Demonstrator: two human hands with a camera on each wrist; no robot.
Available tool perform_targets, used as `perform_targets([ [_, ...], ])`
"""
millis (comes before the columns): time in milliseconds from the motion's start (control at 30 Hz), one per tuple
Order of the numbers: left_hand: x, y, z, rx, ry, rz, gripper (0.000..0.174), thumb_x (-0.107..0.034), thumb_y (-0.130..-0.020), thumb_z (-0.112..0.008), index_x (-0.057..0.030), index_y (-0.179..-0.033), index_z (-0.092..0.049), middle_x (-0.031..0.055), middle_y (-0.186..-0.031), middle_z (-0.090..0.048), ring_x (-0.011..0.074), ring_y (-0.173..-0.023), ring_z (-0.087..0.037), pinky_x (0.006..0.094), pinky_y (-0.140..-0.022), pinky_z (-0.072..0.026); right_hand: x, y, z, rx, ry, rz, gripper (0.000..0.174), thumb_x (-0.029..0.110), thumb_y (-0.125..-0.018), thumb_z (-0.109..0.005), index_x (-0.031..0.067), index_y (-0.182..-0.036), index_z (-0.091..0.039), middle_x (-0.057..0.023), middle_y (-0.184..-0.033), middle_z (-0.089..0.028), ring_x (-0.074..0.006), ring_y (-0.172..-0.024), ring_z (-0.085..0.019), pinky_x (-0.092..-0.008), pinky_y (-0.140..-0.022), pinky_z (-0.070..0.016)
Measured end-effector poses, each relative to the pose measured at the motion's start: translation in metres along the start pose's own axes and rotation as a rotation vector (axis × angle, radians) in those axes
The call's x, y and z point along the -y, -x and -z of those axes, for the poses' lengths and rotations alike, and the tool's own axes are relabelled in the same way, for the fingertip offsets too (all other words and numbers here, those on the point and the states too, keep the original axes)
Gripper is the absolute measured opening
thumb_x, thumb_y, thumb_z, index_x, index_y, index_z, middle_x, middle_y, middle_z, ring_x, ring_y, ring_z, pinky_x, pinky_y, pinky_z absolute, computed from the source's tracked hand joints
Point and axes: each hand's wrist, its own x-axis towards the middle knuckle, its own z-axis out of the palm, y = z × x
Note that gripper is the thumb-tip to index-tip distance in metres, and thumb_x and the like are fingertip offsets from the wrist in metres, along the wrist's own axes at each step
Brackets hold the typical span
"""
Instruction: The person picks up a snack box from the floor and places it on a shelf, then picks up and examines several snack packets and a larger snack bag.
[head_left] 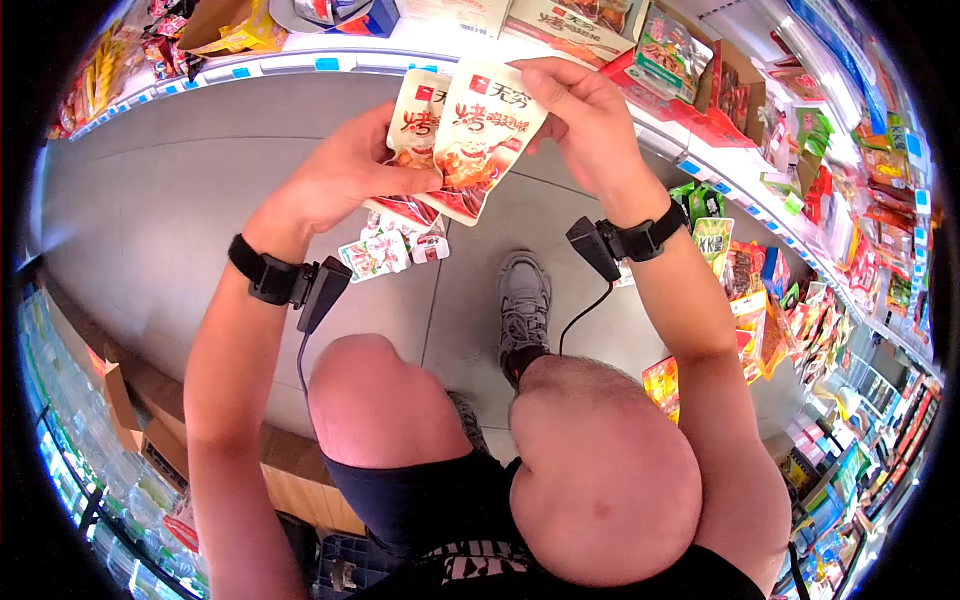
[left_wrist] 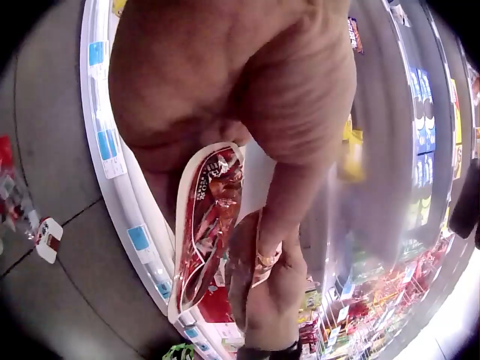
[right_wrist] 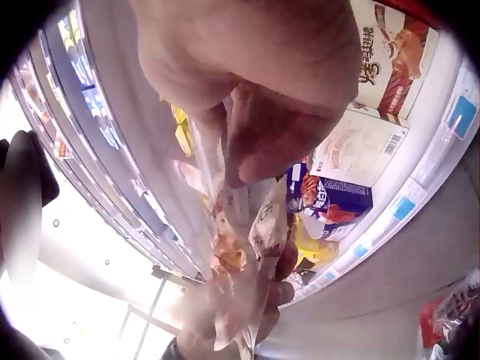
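Two cream and red snack pouches with Chinese print and a picture of roasted chicken are held up in front of the shelf in the head view. My left hand [head_left: 345, 165] grips the left pouch [head_left: 408, 122], its thumb laid across the front. The right pouch [head_left: 483, 145] overlaps that one, and my right hand [head_left: 590, 115] pinches its upper right edge. From the left wrist, the shiny red back of a pouch [left_wrist: 206, 232] shows below the hand. In the right wrist view, both pouches hang between the hands, partly blurred.
Several small packets [head_left: 385, 252] lie on the grey floor below the hands. More bagged snacks [head_left: 750, 300] are spread along the floor at right. A lit shelf edge with price labels [head_left: 327, 64] runs ahead, carrying a printed carton [head_left: 570, 30]. A grey shoe [head_left: 524, 300] stands between.
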Motion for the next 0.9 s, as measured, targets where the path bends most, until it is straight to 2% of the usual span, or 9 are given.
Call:
perform_targets([
  [100, -0.001, -0.003, 0.002, 0.006, -0.033, 0.038, 0.068, 0.003, -0.081, -0.078, 0.0024, -0.141, -0.046, 0.0104, -0.131, -0.064, 0.0171, -0.116, -0.064, 0.0332, -0.100, -0.0525, 0.001, -0.002, 0.004, 0.000, 0.009, -0.002, 0.026, 0.023, -0.099, -0.067, 0.0003, -0.111, -0.071, -0.0058, -0.095, -0.074, -0.0119, -0.076, -0.068, -0.0269, -0.054, -0.0559],
  [200, 0.002, -0.007, 0.001, 0.027, -0.019, 0.002, 0.067, 0.002, -0.082, -0.078, 0.0026, -0.141, -0.046, 0.0107, -0.131, -0.064, 0.0171, -0.116, -0.063, 0.0331, -0.100, -0.0529, 0.002, -0.002, 0.004, -0.012, 0.029, -0.011, 0.027, 0.023, -0.098, -0.068, -0.0005, -0.110, -0.072, -0.0059, -0.094, -0.074, -0.0120, -0.075, -0.068, -0.0268, -0.053, -0.0557],
  [400, 0.004, -0.009, -0.001, -0.014, 0.022, 0.017, 0.056, -0.006, -0.086, -0.078, 0.0016, -0.135, -0.052, 0.0084, -0.125, -0.067, 0.0139, -0.109, -0.065, 0.0309, -0.095, -0.0537, 0.005, -0.001, 0.000, -0.054, 0.084, -0.028, 0.025, 0.019, -0.099, -0.067, -0.0025, -0.111, -0.071, -0.0072, -0.092, -0.074, -0.0117, -0.066, -0.067, -0.0253, -0.047, -0.0531],
  [500, 0.002, -0.012, 0.002, 0.067, 0.009, 0.037, 0.053, -0.011, -0.089, -0.075, 0.0019, -0.135, -0.052, 0.0093, -0.123, -0.068, 0.0152, -0.107, -0.067, 0.0309, -0.093, -0.0543, 0.010, -0.001, -0.002, -0.090, 0.172, -0.041, 0.023, 0.014, -0.098, -0.065, -0.0050, -0.111, -0.070, -0.0095, -0.091, -0.074, -0.0122, -0.059, -0.065, -0.0256, -0.043, -0.0519],
  [600, 0.001, -0.011, 0.003, 0.043, 0.032, 0.063, 0.050, -0.013, -0.091, -0.073, 0.0020, -0.134, -0.053, 0.0100, -0.122, -0.068, 0.0165, -0.106, -0.068, 0.0311, -0.092, -0.0548, 0.010, 0.000, 0.000, -0.084, 0.142, -0.048, 0.024, 0.014, -0.099, -0.065, -0.0051, -0.112, -0.069, -0.0104, -0.090, -0.073, -0.0130, -0.060, -0.066, -0.0258, -0.043, -0.0521],
  [667, -0.005, -0.008, 0.003, 0.028, -0.043, 0.113, 0.050, -0.011, -0.091, -0.072, -0.0001, -0.135, -0.053, 0.0096, -0.123, -0.067, 0.0180, -0.107, -0.067, 0.0326, -0.093, -0.0542, 0.006, 0.004, 0.000, -0.090, 0.126, -0.043, 0.025, 0.014, -0.100, -0.063, -0.0045, -0.116, -0.066, -0.0108, -0.092, -0.072, -0.0149, -0.063, -0.069, -0.0279, -0.047, -0.0576],
  [733, 0.001, -0.012, 0.000, 0.029, 0.024, 0.019, 0.052, -0.008, -0.090, -0.071, -0.0011, -0.138, -0.051, 0.0094, -0.125, -0.066, 0.0188, -0.112, -0.065, 0.0341, -0.095, -0.0533, 0.001, 0.005, 0.001, -0.089, 0.129, -0.037, 0.026, 0.016, -0.098, -0.067, -0.0030, -0.116, -0.066, -0.0108, -0.092, -0.072, -0.0155, -0.066, -0.070, -0.0294, -0.050, -0.0601],
  [800, -0.001, -0.012, -0.001, 0.037, 0.072, 0.056, 0.053, -0.005, -0.090, -0.069, -0.0012, -0.140, -0.049, 0.0093, -0.128, -0.064, 0.0191, -0.116, -0.063, 0.0353, -0.099, -0.0516, 0.009, 0.009, -0.002, -0.021, 0.210, -0.101, 0.028, 0.015, -0.095, -0.071, 0.0005, -0.117, -0.065, -0.0084, -0.093, -0.072, -0.0146, -0.073, -0.070, -0.0287, -0.053, -0.0608],
  [900, 0.001, -0.009, 0.000, 0.016, 0.077, 0.069, 0.055, 0.000, -0.088, -0.069, 0.0000, -0.139, -0.048, 0.0091, -0.128, -0.064, 0.0183, -0.114, -0.063, 0.0345, -0.100, -0.0511, 0.009, 0.012, 0.002, 0.089, 0.196, -0.179, 0.033, 0.013, -0.091, -0.075, 0.0012, -0.118, -0.060, -0.0087, -0.093, -0.073, -0.0146, -0.075, -0.071, -0.0289, -0.053, -0.0605],
])
